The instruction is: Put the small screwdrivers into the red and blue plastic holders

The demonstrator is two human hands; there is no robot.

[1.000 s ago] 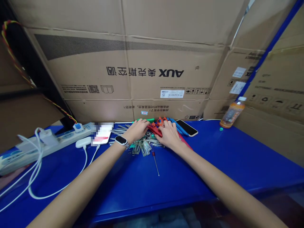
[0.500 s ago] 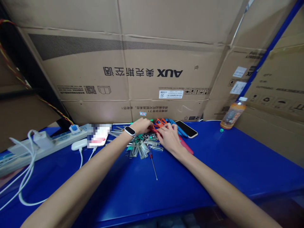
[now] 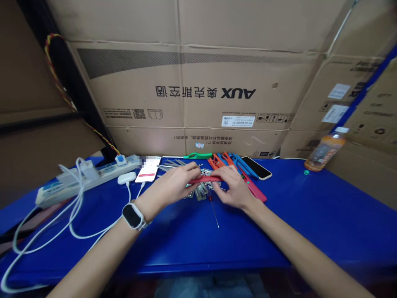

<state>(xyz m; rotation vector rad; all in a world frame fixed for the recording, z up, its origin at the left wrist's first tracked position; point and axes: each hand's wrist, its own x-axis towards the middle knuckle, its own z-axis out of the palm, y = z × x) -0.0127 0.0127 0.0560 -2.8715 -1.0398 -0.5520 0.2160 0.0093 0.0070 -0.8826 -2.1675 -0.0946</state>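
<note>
A slim red stick lighter point(image 3: 204, 179) is held level across both hands, above a heap of screwdrivers point(image 3: 201, 192) with clear handles. My left hand point(image 3: 181, 182) is closed around its left end. My right hand point(image 3: 231, 184) pinches the other end between thumb and fingers. Just below lies a screwdriver with a red collar point(image 3: 214, 211), its thin shaft pointing toward me. Behind the hands is a green stick lighter point(image 3: 198, 156). Orange lighters point(image 3: 214, 162) and blue lighters point(image 3: 243, 165) lie beyond my right hand, and a pinkish-red one point(image 3: 257, 192) is beside its wrist.
A black-screened phone point(image 3: 257, 167) lies at the right of the lighters. On the left are a lit phone point(image 3: 149, 169), a white earbud case point(image 3: 126, 178), a power strip point(image 3: 108, 169) and loose white cables point(image 3: 77, 207). An orange drink bottle point(image 3: 327, 150) stands by the cardboard point(image 3: 201, 74).
The red lighter has come up off the heap toward me, now stretched between both hands. My left hand has drawn back, uncovering the green lighter. The view has turned left.
</note>
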